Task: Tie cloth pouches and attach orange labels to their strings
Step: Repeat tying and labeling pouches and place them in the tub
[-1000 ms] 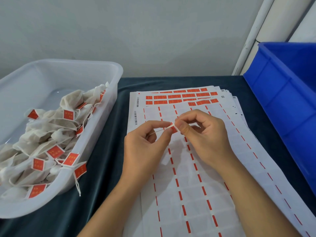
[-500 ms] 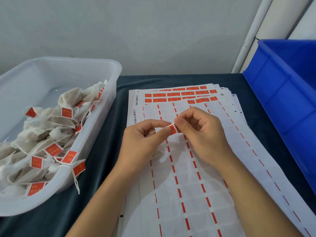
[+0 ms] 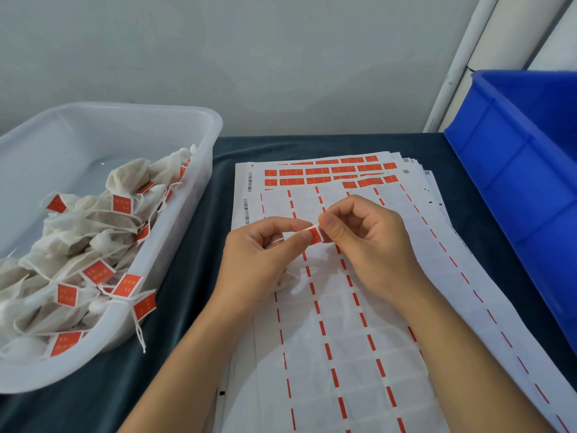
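At frame centre our left hand (image 3: 259, 260) and right hand (image 3: 365, 245) meet, both pinching one orange label (image 3: 314, 236) on a pouch string, above the label sheets (image 3: 343, 339) on the counter (image 3: 187, 276). Finished pouches (image 3: 78, 245) fill the clear tub (image 3: 175, 120) at left.

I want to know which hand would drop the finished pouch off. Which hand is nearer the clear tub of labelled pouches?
Left. The left hand is beside the clear tub's right wall, pinching the orange label. The right hand is farther right, over the label sheets.
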Available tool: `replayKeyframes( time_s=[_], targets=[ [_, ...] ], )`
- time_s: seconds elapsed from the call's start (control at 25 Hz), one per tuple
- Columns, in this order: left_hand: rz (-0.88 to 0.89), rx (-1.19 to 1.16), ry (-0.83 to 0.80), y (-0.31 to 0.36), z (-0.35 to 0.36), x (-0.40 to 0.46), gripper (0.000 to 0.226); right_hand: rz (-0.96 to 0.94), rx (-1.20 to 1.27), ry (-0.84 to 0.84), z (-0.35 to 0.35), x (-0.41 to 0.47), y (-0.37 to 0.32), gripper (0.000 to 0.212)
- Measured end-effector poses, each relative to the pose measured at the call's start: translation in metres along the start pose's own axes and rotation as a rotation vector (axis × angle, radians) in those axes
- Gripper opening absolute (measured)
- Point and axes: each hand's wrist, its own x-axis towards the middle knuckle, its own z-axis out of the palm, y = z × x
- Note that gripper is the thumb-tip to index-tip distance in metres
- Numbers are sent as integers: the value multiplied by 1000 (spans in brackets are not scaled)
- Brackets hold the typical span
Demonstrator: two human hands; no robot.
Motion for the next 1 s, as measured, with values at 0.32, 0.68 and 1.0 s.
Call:
replayKeyframes(
  time_s=[0.32, 0.68, 1.0],
  targets=[
    [7, 11, -9, -1, -1, 1, 7, -11, -9, 11, 0, 0, 2, 23],
    [-13, -6, 1, 0, -2, 1, 5, 13, 57, -101, -1, 0, 7, 11],
    [-58, -86, -11, 1, -3, 1, 10, -4, 23, -142, -1, 0, 7, 24]
  ],
)
